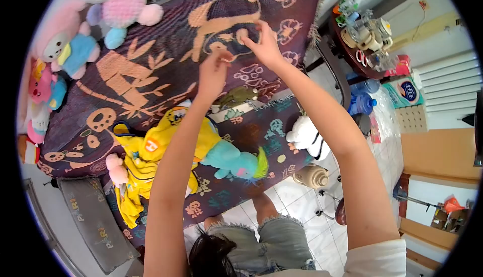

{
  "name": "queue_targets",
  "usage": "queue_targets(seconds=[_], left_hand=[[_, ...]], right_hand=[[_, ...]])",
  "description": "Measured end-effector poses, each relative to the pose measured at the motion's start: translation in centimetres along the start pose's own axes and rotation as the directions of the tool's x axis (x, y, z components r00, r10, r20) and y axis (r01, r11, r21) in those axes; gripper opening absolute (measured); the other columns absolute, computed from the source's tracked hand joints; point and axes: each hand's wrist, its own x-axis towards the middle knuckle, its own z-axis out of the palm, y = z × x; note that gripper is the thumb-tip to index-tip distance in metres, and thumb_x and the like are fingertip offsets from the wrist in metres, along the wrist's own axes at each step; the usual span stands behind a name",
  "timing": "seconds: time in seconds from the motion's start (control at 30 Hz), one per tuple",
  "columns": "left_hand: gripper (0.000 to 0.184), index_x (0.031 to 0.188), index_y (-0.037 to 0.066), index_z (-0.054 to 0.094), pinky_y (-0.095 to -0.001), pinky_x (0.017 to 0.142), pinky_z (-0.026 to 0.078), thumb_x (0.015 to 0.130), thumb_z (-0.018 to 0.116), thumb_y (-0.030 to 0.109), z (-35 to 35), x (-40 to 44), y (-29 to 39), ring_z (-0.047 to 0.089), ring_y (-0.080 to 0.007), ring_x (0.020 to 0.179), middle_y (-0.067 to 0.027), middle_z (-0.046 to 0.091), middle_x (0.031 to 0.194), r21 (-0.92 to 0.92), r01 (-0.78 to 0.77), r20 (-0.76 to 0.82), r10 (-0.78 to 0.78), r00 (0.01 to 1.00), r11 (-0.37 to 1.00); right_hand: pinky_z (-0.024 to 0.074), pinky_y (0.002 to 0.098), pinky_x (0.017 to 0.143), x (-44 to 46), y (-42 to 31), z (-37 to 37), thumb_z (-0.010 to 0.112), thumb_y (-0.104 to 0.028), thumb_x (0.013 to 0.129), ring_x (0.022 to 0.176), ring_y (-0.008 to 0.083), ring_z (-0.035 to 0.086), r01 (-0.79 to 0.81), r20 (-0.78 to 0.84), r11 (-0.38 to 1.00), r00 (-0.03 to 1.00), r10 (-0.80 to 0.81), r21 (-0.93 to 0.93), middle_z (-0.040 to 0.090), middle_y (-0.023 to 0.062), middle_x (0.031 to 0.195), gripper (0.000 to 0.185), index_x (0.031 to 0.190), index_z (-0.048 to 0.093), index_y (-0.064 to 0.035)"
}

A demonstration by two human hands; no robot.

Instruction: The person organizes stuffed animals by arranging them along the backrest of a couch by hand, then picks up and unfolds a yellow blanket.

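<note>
On the grey cushion [92,222], there it is: what looks like "PARI", more than once! Green package [405,93]: white characters in a blue oval [409,91], too small to read. Yellow garment's [143,163] orange patch [151,145]: one blurred letter!

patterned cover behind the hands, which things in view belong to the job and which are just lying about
Seemingly in the job:
left hand
right hand
patterned cover, nearest both hands

Apparently just lying about:
yellow cloth
turquoise plush toy
beige flask
blue bottle
</note>
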Motion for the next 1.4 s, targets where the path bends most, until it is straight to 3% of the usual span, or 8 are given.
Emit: queue_targets(seconds=[0.27,0.47,0.57,0.77,1.07,1.2,1.23,1.4], left_hand=[[0.024,0.093,0.004,0.056,-0.0308,0.064,0.045,0.074,0.048,-0.007,17.0,-6.5,-6.8,0.057,-0.021,0.07,-0.0104,0.057,0.087,0.084,-0.118,0.484,0.063,0.873,0.989],[0.027,0.097,0.007,0.057,-0.0387,0.087,0.043,0.071,0.054,0.001,27.4,-12.8,-8.4,0.049,-0.0301,0.101,-0.0089,0.055,0.101,0.339,-0.338,0.706,0.0,0.709,0.878],[0.03,0.098,0.007,0.058,-0.042,0.088,0.04,0.068,0.062,0.011,30.5,-14.1,-8.5,0.049,-0.0251,0.099,-0.0062,0.055,0.101,0.298,-0.765,0.934,-0.01,0.357,0.571],[0.045,0.109,0.009,0.055,-0.0504,0.097,0.033,0.068,0.064,0.026,33.3,-18.3,-12.7,0.044,-0.0228,0.112,-0.0058,0.053,0.11,0.437,-0.845,0.791,0.316,0.524,0.307],[0.054,0.119,0.012,0.05,-0.0607,0.096,0.029,0.069,0.063,0.029,31.1,-17.0,-14.7,0.041,-0.0231,0.116,-0.0032,0.048,0.118,0.504,-0.812,0.785,0.235,0.573,0.294],[0.064,0.123,0.009,0.046,-0.0574,0.098,0.028,0.066,0.066,0.03,26.9,-13.8,-13.1,0.039,-0.0236,0.118,-0.0056,0.045,0.121,0.588,-0.742,0.755,0.109,0.646,0.321],[0.067,0.124,0.008,0.045,-0.0563,0.099,0.028,0.065,0.067,0.031,25.5,-12.7,-12.2,0.039,-0.0238,0.119,-0.0063,0.044,0.122,0.62,-0.717,0.735,0.086,0.673,0.318],[0.064,0.122,0.002,0.043,-0.0399,0.095,0.036,0.066,0.067,0.02,18.0,-8.5,-9.3,0.038,-0.0339,0.116,-0.0144,0.04,0.124,0.498,-0.194,0.46,-0.068,0.886,0.845]], right_hand=[[0.0348,0.0427,0.091,-15.3,16.6,-9.0,0.069,-0.028,0.068,0.106,0.036,0.043,-0.185,0.21,0.929,0.943,0.26,-0.32,0.049,0.0179,0.108,0.058,0.117,0.046,-0.0079],[0.0379,0.0391,0.092,-24.5,24.5,-16.3,0.067,-0.031,0.071,0.103,0.0347,0.049,-0.406,0.408,0.759,0.663,0.628,-0.509,0.052,0.0192,0.111,0.047,0.11,0.056,-0.0078],[0.0415,0.0359,0.087,-27.2,27.5,-18.2,0.061,-0.026,0.074,0.1,0.0291,0.055,-0.526,0.482,0.761,0.59,0.648,-0.379,0.061,0.0147,0.103,0.041,0.108,0.058,-0.0036],[0.0417,0.0321,0.087,-30.9,30.3,-18.3,0.053,-0.019,0.08,0.099,0.0248,0.055,-0.613,0.635,0.734,0.45,0.628,-0.292,0.06,0.0136,0.106,0.033,0.11,0.057,-0.0033],[0.0409,0.0305,0.083,-28.4,29.4,-15.8,0.045,-0.024,0.084,0.095,0.0194,0.054,-0.715,0.806,0.648,0.206,0.555,-0.264,0.06,0.0074,0.103,0.033,0.108,0.058,-0.0064],[0.0392,0.0273,0.084,-22.7,24.4,-17.0,0.043,-0.022,0.086,0.091,0.0167,0.053,-0.718,0.844,0.695,0.389,0.37,0.026,0.059,0.0035,0.104,0.032,0.107,0.059,-0.0034],[0.0395,0.0291,0.085,-22.0,24.4,-16.2,0.042,-0.022,0.086,0.093,0.0188,0.053,-0.937,0.758,0.344,0.268,0.595,0.061,0.058,0.0056,0.104,0.034,0.108,0.058,-0.0017],[0.0413,0.0302,0.089,-15.1,20.9,-15.6,0.04,-0.008,0.081,0.099,0.0201,0.055,-0.896,0.851,0.225,0.436,0.292,0.383,0.059,0.0115,0.107,0.033,0.108,0.056,0.0046]])
